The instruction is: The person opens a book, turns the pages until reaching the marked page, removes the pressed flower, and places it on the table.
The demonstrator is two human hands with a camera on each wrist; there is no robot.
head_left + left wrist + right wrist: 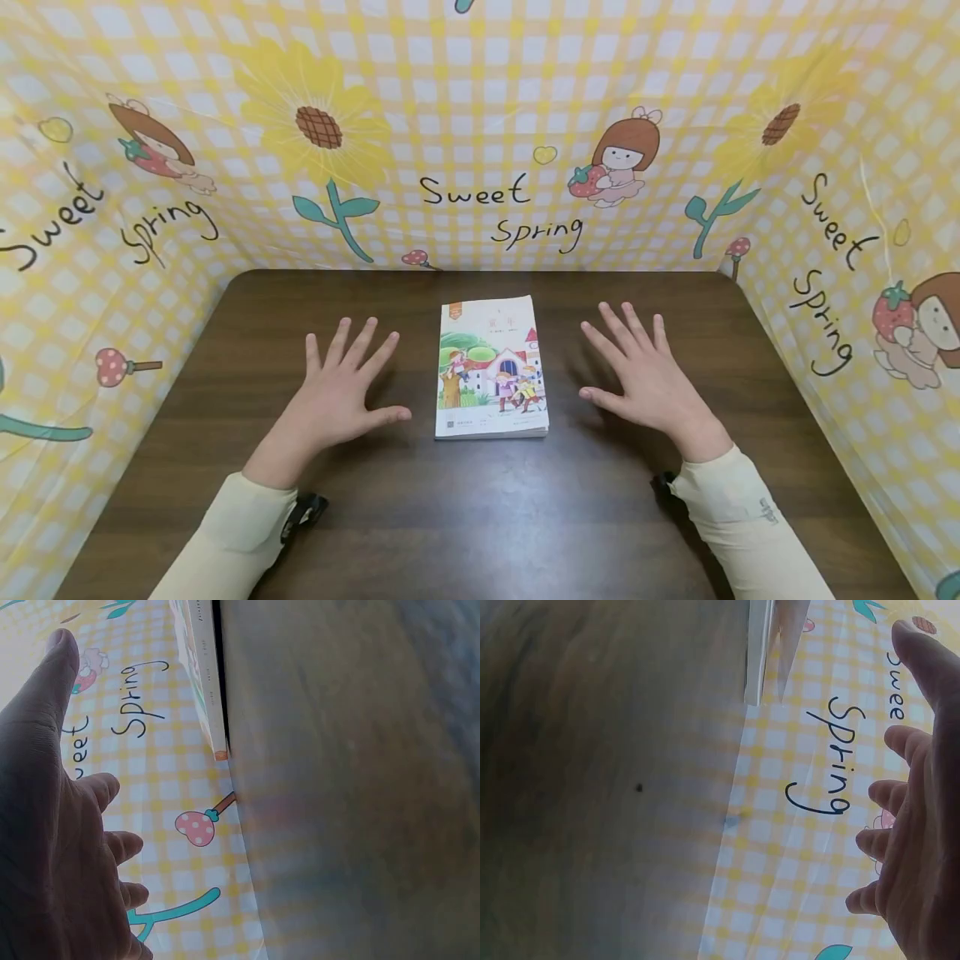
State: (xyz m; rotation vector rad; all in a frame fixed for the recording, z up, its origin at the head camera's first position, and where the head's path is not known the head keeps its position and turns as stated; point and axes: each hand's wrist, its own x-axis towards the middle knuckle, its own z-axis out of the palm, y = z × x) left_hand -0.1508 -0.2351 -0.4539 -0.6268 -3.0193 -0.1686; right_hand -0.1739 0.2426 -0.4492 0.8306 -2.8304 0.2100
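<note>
A paperback book point(491, 367) with an illustrated cover of children, trees and a house lies closed, face up, in the middle of the table. To its left, the left hand point(337, 396) hovers palm down with fingers spread, apart from the book. On the other side the right hand point(648, 379) is held the same way, fingers fanned out and touching nothing. The left wrist view catches the book's spine edge point(206, 682) beyond the left hand point(60, 810). In the right wrist view the book's page edge point(757, 656) shows near the top, with the right hand point(922, 817) at the right.
The dark brown wooden table point(480, 517) has rounded back corners. A yellow-checked cloth point(465, 100) printed with flowers, cartoon figures and "Sweet Spring" stands around its back and both sides. Dark straps point(302, 512) sit at the sleeve cuffs.
</note>
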